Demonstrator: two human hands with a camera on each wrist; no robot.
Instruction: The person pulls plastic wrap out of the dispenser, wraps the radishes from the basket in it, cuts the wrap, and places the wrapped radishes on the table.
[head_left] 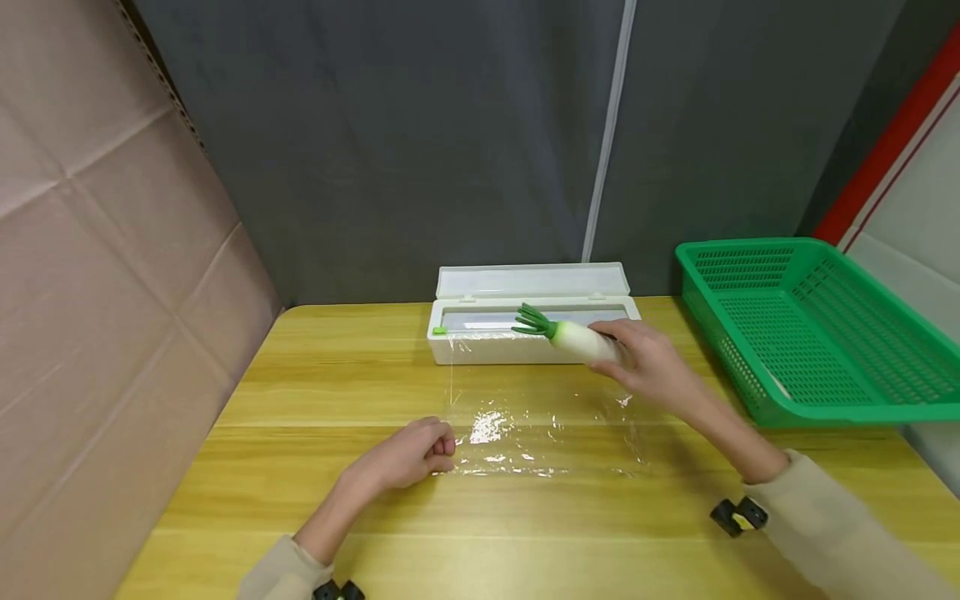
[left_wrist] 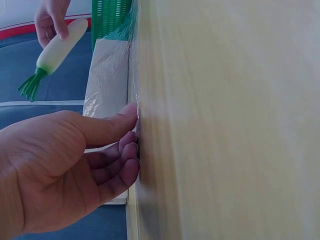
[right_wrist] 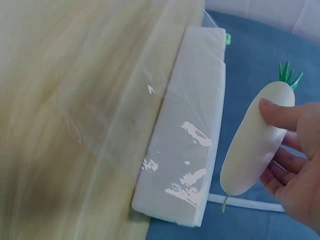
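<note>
A white radish with green leaf stalks (head_left: 585, 342) is held by my right hand (head_left: 648, 367), thumb on one side and fingers on the other. In the head view it overlaps the front of a white cling film dispenser (head_left: 487, 350), whose lid stands raised at the back. A clear sheet of cling film (head_left: 525, 433) stretches from the dispenser toward me over the table. My left hand (head_left: 416, 454) pinches the film's near left corner, low at the tabletop. In the left wrist view, the thumb (left_wrist: 117, 125) and curled fingers meet at the film's edge.
To the right stands a green plastic basket (head_left: 780, 408) with a small white item partly visible through its side. The wooden table (head_left: 315, 367) ends at a dark grey curtain (head_left: 390, 150). A pinkish sheet (head_left: 97, 333) hangs along the left side.
</note>
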